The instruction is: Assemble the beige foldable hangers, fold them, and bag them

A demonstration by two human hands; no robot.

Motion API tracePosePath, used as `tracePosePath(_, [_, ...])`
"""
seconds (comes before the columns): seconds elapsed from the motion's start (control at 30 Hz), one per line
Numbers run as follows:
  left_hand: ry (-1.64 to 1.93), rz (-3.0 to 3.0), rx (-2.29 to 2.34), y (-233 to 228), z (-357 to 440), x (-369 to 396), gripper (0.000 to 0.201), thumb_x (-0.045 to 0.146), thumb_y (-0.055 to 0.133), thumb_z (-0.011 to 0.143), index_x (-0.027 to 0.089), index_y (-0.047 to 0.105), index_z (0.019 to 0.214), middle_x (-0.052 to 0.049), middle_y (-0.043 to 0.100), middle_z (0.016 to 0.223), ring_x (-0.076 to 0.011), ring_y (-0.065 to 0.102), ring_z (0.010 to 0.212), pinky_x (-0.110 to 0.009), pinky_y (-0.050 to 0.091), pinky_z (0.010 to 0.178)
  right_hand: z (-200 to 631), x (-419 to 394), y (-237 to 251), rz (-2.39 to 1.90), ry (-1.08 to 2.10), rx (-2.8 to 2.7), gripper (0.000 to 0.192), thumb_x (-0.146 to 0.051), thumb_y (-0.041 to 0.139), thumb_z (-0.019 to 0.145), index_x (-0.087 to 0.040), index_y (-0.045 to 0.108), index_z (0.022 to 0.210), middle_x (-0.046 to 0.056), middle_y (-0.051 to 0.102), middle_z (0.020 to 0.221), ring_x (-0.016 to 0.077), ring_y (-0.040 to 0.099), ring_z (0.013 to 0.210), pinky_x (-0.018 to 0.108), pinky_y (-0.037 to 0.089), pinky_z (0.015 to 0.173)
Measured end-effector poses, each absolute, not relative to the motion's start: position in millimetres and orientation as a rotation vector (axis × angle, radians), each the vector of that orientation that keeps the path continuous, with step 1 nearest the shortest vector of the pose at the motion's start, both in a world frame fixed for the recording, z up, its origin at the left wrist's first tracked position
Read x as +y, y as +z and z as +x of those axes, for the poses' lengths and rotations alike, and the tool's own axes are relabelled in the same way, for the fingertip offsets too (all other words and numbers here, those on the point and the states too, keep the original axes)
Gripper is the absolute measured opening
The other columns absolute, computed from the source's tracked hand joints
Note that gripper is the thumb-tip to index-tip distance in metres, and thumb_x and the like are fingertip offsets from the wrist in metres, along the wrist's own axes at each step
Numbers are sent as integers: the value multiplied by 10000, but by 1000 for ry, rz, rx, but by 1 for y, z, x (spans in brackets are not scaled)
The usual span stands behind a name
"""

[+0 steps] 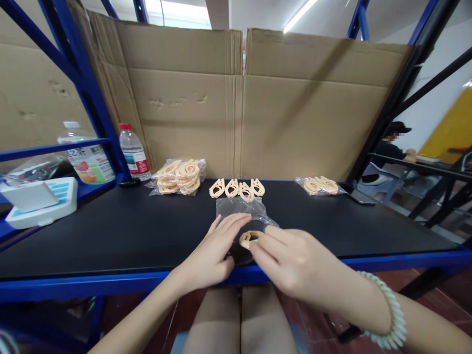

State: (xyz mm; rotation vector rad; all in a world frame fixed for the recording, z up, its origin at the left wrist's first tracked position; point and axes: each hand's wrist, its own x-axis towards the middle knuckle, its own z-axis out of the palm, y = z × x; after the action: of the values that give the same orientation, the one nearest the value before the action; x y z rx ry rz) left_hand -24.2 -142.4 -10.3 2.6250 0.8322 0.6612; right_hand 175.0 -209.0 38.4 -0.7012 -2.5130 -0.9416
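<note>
head view: both hands meet over a clear bag at the near table edge.
left hand (214, 250) lies flat, fingers spread on the clear bag (241, 209); right hand (291, 260) pinches a beige clip (249, 239) at its mouth. four loose clips (237, 188) lie just behind, filled bags (179, 176) beyond.

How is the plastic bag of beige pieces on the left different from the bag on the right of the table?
The left bag is fuller, its beige pieces piled high; the right bag holds few and lies flatter. The left bag sits near a water bottle, the right bag near a dark flat device. Both are clear plastic, resting at the back of the black table.
</note>
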Motion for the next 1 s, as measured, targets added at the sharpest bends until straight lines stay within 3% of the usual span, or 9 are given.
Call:
tracePosePath(0.13, [708, 2614, 831, -13, -24, -144, 803, 22, 416, 657, 246, 286, 1416, -86, 341, 1493, -272, 272, 1385, -585, 104, 1136, 153, -205, 15, -646, -1012, -2504, 175, -66, 473, 872, -81, 632, 801, 131, 636, 766, 233, 596, 726, 344, 484, 575])
tracePosePath(0.27, [701, 2598, 840, -14, -24, -144, 857, 27, 410, 594, 248, 280, 1413, -77, 314, 1507, -267, 252, 1392, -574, 98, 1142, 144, -187, 1, -1015, -1058, -2477, 139, -44, 537, 813, -28, 673, 837, 215, 672, 840, 283, 635, 778, 358, 518, 559])
tracePosePath(0.37, [662, 2603, 825, -13, -23, -144, 882, 42, 406, 565, 246, 268, 1412, -71, 285, 1521, -263, 227, 1400, -562, 100, 1144, 144, -169, -2, -1281, -1024, -2459, 121, -23, 589, 772, -22, 696, 827, 201, 677, 749, 273, 636, 698, 337, 502, 505])
tracePosePath(0.47, [615, 2619, 840, -13, -23, -144, 862, 33, 396, 588, 241, 263, 1413, -62, 275, 1526, -238, 203, 1410, -532, 83, 1156, 145, -158, -4, -1387, -987, -2438, 121, -25, 605, 764, -30, 712, 821, 210, 684, 767, 279, 617, 740, 346, 483, 521])
tracePosePath(0.63, [611, 2655, 862, -16, -23, -144, 827, 27, 390, 645, 227, 243, 1434, -78, 241, 1542, -234, 168, 1424, -538, 69, 1156, 149, -153, -5, -1263, -1049, -2439, 105, -76, 614, 783, -87, 718, 772, 155, 667, 829, 258, 547, 811, 386, 455, 655])
tracePosePath(0.83, [600, 2645, 811, -12, -21, -145, 836, 10, 373, 620, 241, 280, 1419, -63, 297, 1520, -226, 229, 1405, -540, 104, 1155, 168, -143, -3, -1231, -1040, -2356, 137, -69, 576, 817, -125, 674, 740, 126, 604, 985, 255, 499, 871, 372, 389, 650])
tracePosePath(1.0, [577, 2617, 818, -11, -22, -145, 835, 6, 369, 623, 264, 293, 1413, -30, 328, 1505, -214, 244, 1399, -527, 90, 1163, 184, -142, -3, -1191, -964, -2452, 91, -109, 593, 841, -124, 673, 801, 133, 599, 1033, 258, 503, 929, 378, 409, 692])
